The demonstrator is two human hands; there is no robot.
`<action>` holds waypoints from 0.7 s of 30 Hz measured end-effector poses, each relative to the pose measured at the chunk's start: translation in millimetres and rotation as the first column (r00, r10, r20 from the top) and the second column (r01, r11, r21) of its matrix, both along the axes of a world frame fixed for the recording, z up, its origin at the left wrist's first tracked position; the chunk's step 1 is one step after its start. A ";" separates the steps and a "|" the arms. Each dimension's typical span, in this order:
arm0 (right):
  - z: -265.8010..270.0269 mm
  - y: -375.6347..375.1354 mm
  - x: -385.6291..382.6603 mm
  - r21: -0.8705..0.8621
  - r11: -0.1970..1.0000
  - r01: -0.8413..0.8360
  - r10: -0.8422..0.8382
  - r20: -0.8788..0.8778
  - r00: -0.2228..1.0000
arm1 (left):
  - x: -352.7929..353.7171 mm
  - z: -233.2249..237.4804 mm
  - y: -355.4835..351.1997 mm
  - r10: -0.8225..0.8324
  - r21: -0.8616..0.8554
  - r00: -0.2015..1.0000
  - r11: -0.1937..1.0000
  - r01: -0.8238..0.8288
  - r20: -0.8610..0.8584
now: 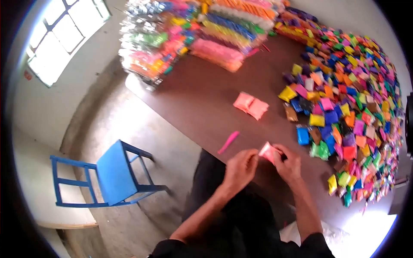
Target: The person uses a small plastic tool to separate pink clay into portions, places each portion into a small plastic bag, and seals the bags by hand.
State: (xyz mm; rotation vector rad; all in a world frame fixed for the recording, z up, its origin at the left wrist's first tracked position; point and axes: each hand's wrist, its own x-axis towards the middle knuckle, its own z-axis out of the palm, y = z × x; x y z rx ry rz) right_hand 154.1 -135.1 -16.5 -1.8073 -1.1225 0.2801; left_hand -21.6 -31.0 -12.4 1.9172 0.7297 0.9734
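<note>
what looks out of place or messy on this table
Nothing looks spilled or torn. The one stray is a pink strip lying alone near the table edge, apart from the loose heap of coloured packets. Both the left hand and right hand pinch a pink packet.

Pink packet [267,151] half hidden, pinched between left hand [241,168] and right hand [289,165]; coloured heap [352,86] runs off into the dark lens rim, stacked bundles [193,30] clipped by the top edge
</note>
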 end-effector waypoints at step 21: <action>8.4 -35.6 -44.9 -0.296 0.955 -0.021 0.212 0.629 0.748 | -67.8 -6.9 12.2 0.113 0.097 0.992 0.988 -0.117 0.047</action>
